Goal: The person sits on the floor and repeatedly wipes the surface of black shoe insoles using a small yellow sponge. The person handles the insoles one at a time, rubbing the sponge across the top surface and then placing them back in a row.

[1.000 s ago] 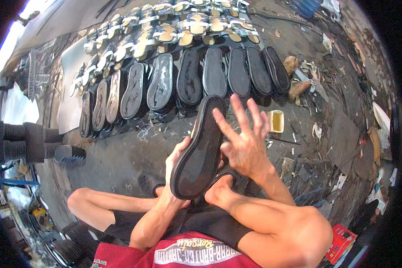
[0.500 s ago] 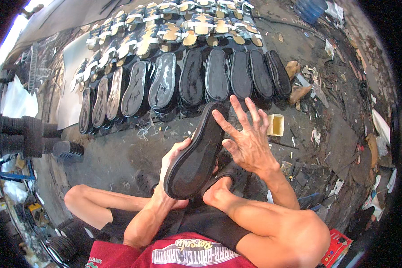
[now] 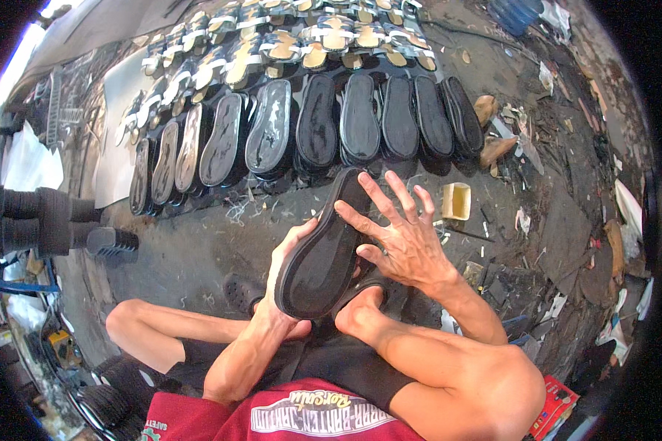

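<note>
One black sole [image 3: 320, 257] is mid-scene, on the near side of a row of stacked soles [image 3: 360, 121]. The left hand [image 3: 282, 248] grips its left edge; the right hand [image 3: 412, 248] is open, fingers spread over its far end, contact unclear. The step seems to be tending its face; the next move calls for a steady left hold. Farther right, an open tub [image 3: 456, 216] shows something yellowish inside.
</note>
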Available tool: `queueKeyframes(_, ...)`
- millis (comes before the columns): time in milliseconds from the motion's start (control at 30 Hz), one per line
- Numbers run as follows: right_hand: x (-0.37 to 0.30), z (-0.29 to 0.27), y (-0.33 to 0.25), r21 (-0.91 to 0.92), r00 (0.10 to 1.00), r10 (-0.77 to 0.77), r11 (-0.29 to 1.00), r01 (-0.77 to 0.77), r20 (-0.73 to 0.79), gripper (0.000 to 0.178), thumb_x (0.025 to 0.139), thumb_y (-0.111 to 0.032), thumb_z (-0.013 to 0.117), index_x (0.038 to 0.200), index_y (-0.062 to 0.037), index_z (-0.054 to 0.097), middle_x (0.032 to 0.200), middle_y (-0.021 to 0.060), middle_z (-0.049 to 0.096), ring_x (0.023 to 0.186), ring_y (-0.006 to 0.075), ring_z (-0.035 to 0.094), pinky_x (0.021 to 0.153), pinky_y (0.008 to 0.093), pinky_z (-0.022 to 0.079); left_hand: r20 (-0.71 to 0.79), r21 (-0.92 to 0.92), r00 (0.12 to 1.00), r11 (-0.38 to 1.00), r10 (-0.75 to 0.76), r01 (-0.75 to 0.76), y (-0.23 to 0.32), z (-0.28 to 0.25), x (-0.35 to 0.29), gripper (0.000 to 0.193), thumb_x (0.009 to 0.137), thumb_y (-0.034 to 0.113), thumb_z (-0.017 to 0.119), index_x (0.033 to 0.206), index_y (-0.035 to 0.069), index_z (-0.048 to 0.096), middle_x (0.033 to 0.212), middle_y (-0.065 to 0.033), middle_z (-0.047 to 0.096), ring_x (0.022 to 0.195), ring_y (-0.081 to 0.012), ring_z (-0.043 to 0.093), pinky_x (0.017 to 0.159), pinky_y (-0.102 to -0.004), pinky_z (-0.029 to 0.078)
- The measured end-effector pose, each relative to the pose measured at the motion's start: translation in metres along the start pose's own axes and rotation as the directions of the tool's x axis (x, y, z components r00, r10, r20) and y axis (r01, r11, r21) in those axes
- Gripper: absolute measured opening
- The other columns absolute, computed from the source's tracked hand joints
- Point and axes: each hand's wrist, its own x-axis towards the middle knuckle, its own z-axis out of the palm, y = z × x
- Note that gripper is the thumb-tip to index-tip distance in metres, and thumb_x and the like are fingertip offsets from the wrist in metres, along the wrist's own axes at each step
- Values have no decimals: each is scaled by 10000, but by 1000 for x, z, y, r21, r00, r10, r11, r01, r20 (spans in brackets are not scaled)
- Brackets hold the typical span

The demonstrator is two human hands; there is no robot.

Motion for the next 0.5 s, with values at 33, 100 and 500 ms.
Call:
queueKeyframes(33,0,1,0,4,1000,-5,1000,5,-1,602,1111,-677,308,1670,-473,395,1822,18,190,1627,344,204,1245,652,190,-15,8,1000,1000,9,-9,-1,2,0,490,1111,415,491,1412,80,683,1359,-132,754,1177,-265,754,1096,-433,562)
queueKeyframes(100,0,1,0,1,1000,-15,1000,15,7,598,1107,-675,324,1667,-479,399,1821,19,194,1626,346,204,1246,651,189,-152,21,987,999,46,-44,-3,15,0,467,1093,419,541,1380,82,690,1269,-151,771,1050,-292,776,965,-443,621)
queueKeyframes(500,-4,0,-12,100,998,-57,994,54,25,602,1100,-693,327,1662,-491,404,1821,26,200,1634,341,185,1236,655,186,-241,90,964,991,114,-95,-6,16,3,473,1075,442,589,1410,122,686,1285,-127,768,1087,-260,768,949,-428,633)
